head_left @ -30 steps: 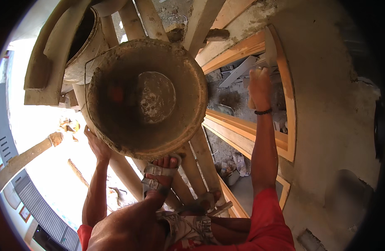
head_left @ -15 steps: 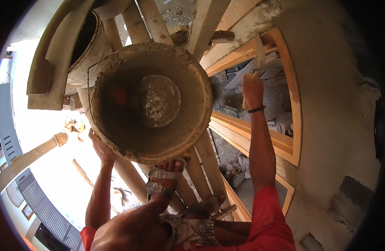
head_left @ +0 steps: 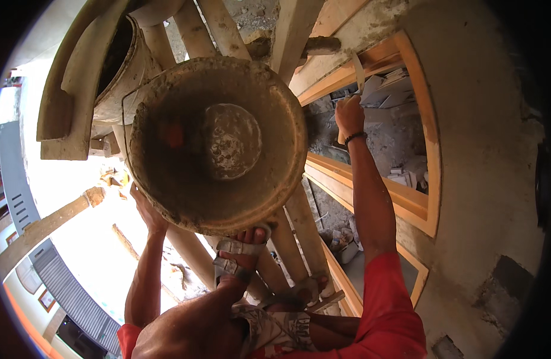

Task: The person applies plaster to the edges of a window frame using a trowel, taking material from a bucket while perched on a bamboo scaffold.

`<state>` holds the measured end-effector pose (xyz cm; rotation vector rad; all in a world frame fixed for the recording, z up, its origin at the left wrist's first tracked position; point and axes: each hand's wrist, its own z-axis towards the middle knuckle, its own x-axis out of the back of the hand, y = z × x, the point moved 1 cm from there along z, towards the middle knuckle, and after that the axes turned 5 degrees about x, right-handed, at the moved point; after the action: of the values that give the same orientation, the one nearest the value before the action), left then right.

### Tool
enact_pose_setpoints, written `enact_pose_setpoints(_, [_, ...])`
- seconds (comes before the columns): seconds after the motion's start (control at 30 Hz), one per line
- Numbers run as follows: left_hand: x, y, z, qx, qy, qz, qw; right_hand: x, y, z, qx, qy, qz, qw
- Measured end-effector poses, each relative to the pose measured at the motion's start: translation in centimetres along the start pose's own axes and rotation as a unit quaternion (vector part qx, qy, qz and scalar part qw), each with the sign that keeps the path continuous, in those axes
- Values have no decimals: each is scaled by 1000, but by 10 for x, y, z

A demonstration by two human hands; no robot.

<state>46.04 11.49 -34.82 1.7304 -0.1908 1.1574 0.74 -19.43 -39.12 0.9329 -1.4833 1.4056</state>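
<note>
Rough planks (head_left: 188, 251) make up the platform, with bright glare out toward 9 o'clock and a plastered wall (head_left: 478, 149) running down the 3 o'clock side. Going left to right: up around 10 o'clock a curved board (head_left: 78, 102) sits in front of a spare bucket (head_left: 141, 66), probably parked there just to keep it out of the way.

Next, the left hand (head_left: 148, 210). It's up against the outside of the big bucket (head_left: 227, 203), at the bucket's 8 o'clock, I'd guess to steady it. Part of the fingers is hidden by the side, so I can't tell if it's really gripping or just bracing. Big bucket's mouth faces up at us, bubbly murky water (head_left: 233, 143) in the bottom. A sandalled foot (head_left: 234, 254) is right by its rim at 5 to 6 o'clock; can't tell if the toes touch.

Over to the right, the hands are well apart: the right hand (head_left: 349, 116) is out past the rim, between 2 and 3 o'clock from the bucket, closed around a trowel (head_left: 359, 72). Blade points up near 12 o'clock, clear of the bucket, maybe so it doesn't knock anything. Behind it there's an orange-brown window frame (head_left: 434, 149).
</note>
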Motion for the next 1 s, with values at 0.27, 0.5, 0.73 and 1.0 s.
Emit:
enact_pose_setpoints(0.27, [-10, 23, -2, 127, -39, -143, 981, -61, 79, 12, 29, -109, -131, 985])
enact_pose_setpoints(0.5, [7, -23, -4, -23, -26, -36, 999, -62, 39, -63, -67, -86, 232, 967])
enact_pose_setpoints(0.73, [3, -43, -3, -69, -55, -12, 996, -8, 45, -95, -121, 17, 255, 959])
enact_pose_setpoints(1.0, [0, -19, -2, -59, -27, 20, 998, 29, 43, -50, 11, 156, 194, 968])
